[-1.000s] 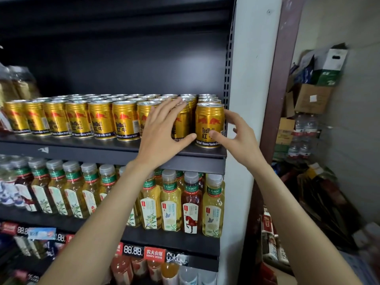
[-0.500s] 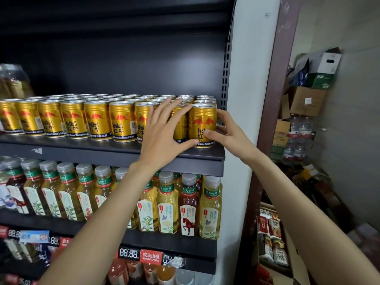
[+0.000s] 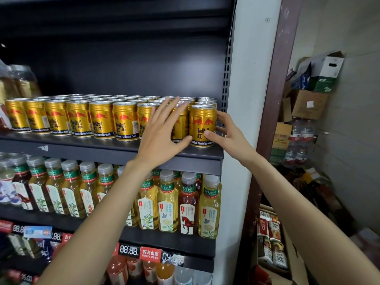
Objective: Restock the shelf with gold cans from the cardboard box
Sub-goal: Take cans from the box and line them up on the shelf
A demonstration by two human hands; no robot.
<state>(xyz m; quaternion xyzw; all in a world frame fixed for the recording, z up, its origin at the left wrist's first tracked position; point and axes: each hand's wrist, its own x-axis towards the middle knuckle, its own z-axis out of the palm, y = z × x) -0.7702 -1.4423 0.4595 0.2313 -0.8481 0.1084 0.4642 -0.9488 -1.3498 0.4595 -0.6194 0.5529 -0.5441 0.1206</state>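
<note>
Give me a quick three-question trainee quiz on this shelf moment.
1. True or false: the rightmost front gold metal can lies tipped over.
2. Which hand has its thumb and fingers around that can? A) left hand B) right hand
3. Fill in: the dark metal shelf below holds plastic tea ____.

Key: 1 false, it stands upright; 2 B, the left lies flat on neighbouring cans; 3 bottles.

dark metal shelf (image 3: 102, 150) carrying gold cans (image 3: 102, 120) in upright rows from front edge to back; lower shelf (image 3: 164, 240) carrying upright tea bottles (image 3: 167, 204) in a row.
</note>
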